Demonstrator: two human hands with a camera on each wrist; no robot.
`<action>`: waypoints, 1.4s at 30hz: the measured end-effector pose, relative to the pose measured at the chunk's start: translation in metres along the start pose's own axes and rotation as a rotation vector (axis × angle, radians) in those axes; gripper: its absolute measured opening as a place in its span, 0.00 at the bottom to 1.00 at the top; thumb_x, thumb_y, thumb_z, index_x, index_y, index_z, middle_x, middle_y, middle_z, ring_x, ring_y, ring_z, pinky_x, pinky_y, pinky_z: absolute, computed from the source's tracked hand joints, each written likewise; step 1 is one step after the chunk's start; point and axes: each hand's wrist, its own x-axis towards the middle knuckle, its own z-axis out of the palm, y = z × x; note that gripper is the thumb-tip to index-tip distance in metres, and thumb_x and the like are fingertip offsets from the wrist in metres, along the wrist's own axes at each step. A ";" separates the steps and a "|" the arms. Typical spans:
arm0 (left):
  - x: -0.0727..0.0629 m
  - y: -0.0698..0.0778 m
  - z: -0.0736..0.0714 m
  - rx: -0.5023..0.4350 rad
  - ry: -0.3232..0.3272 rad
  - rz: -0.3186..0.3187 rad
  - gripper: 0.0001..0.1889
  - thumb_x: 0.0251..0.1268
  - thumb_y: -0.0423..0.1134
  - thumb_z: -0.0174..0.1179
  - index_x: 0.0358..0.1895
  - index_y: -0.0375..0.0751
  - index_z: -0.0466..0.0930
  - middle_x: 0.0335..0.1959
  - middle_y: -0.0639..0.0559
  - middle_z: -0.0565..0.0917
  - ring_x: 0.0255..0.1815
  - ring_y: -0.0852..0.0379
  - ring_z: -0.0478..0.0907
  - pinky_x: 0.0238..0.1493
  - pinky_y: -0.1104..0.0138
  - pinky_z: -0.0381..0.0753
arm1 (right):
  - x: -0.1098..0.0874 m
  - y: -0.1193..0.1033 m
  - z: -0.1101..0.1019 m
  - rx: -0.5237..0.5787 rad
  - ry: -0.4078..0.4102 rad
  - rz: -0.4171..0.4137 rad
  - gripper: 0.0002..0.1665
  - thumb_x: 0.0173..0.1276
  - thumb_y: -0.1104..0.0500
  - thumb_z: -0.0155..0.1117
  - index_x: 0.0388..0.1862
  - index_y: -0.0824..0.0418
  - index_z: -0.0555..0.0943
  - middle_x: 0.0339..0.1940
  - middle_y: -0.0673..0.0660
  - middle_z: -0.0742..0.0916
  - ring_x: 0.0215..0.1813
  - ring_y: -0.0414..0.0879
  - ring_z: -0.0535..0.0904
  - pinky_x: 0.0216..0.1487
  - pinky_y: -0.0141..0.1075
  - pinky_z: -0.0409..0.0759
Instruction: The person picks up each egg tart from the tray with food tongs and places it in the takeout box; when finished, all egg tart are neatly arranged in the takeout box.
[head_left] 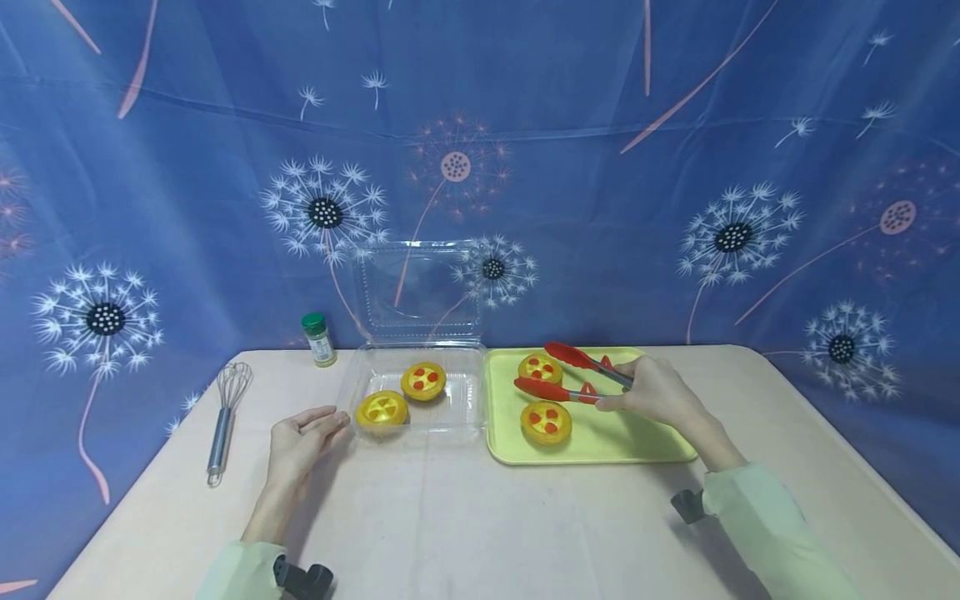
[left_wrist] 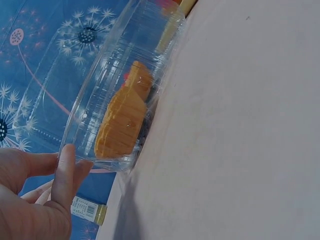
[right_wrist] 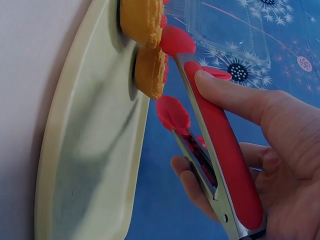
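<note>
My right hand [head_left: 660, 392] grips a pair of red-tipped tongs [right_wrist: 220, 135] by their handles. The tongs' arms are spread, their red tips beside the back egg tart [head_left: 538, 365] on the yellow tray [head_left: 637, 442]. A second tart [head_left: 546, 422] with red pieces on top sits nearer the tray's front. On the left, my left hand [head_left: 303, 442] pinches the near left rim of a clear plastic container [left_wrist: 85, 100], thumb and fingers at its corner. Inside lie two more tarts, one with yellow pieces [head_left: 382, 408] and one with red pieces [head_left: 423, 381].
The container's clear lid [head_left: 420, 292] stands raised at the back against the blue dandelion-print cloth [head_left: 570, 208]. A green-capped shaker bottle [head_left: 320, 342] is behind my left hand. A whisk [head_left: 222, 425] lies at the table's left side.
</note>
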 end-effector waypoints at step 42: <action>0.001 0.002 0.000 0.019 0.017 0.010 0.24 0.70 0.32 0.57 0.62 0.19 0.67 0.45 0.41 0.87 0.34 0.71 0.83 0.44 0.77 0.85 | -0.012 -0.021 -0.015 0.071 0.044 -0.015 0.38 0.51 0.47 0.78 0.57 0.67 0.81 0.12 0.45 0.60 0.15 0.40 0.50 0.14 0.29 0.48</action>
